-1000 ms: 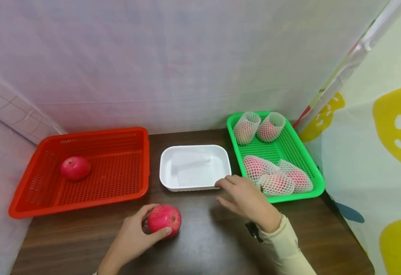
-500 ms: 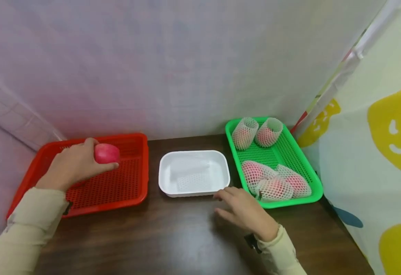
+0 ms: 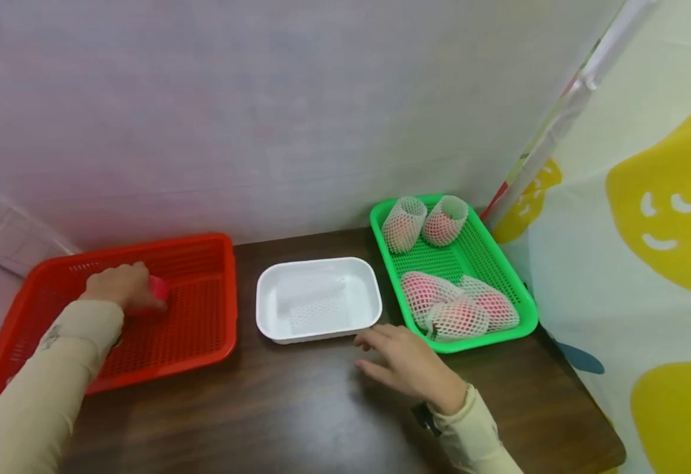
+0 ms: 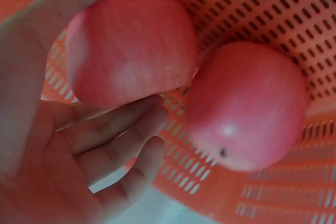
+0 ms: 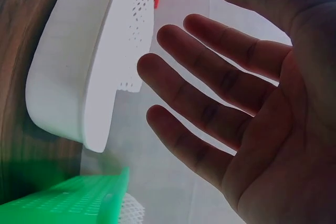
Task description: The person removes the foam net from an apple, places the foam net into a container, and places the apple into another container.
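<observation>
My left hand (image 3: 116, 286) is down in the red basket (image 3: 203, 355), its thumb and fingers around a red apple (image 4: 131, 45). A second apple (image 4: 247, 106) sits right beside it in the left wrist view; in the head view the hand hides it. My right hand (image 3: 407, 365) holds nothing, its fingers loosely bent and spread, near the front right corner of the white tray (image 3: 268, 326). A white foam net (image 3: 320, 315) lies in that tray, and its mesh end shows above the rim in the right wrist view.
At the right stands a green basket (image 3: 525, 316) holding several apples in white foam nets (image 3: 458, 317). All the containers stand on a dark wooden table (image 3: 250, 421). A pale cloth (image 3: 298, 118) hangs behind, and a printed curtain (image 3: 576, 283) borders the right side.
My left hand has carried the apple from the table's front leftward over the red basket and down into it. The right hand has stayed by the white tray. The head view has shifted slightly.
</observation>
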Tool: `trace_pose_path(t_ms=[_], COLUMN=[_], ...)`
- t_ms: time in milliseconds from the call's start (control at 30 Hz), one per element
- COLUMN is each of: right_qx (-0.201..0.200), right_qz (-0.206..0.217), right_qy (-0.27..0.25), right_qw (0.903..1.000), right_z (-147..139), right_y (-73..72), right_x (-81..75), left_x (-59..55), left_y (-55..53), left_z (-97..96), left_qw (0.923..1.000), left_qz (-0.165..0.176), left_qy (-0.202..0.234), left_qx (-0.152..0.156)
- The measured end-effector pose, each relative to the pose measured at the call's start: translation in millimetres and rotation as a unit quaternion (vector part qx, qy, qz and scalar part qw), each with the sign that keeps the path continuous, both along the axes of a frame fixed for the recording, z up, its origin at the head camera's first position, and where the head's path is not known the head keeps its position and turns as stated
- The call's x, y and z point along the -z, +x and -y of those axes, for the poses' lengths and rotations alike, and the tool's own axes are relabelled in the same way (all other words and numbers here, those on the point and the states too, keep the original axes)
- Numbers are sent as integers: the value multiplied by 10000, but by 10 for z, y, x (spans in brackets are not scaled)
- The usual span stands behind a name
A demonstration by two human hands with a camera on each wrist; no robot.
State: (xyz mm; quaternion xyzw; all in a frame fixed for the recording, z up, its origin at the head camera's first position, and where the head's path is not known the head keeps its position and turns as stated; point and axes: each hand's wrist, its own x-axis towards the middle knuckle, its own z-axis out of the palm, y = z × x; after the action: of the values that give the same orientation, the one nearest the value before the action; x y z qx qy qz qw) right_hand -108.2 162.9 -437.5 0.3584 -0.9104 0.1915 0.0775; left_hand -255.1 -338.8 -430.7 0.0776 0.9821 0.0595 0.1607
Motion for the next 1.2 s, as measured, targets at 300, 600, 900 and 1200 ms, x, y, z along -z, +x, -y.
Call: trace_pose_path(t_ms=[300, 600, 900, 1200], right_qx=[-69, -14, -250, -198], right_qz=[94, 357, 195, 284], right_qy=[15, 16, -102, -70], right_qw=[9999, 9994, 9994, 9994], right_z=[26, 51, 81, 72], right_y=[-10, 20, 2, 3], right_x=[-15, -16, -8, -73], left_x=[-246, -527, -489, -301], left_y=[175, 939, 1822, 2113], left_z=[-64, -617, -1065, -1358], left_qw=[9992, 9965, 9913, 9885], left_qz=[293, -526, -766, -518], left_qy=[83, 590, 1070, 1418], left_qx=[-244, 260, 4, 19])
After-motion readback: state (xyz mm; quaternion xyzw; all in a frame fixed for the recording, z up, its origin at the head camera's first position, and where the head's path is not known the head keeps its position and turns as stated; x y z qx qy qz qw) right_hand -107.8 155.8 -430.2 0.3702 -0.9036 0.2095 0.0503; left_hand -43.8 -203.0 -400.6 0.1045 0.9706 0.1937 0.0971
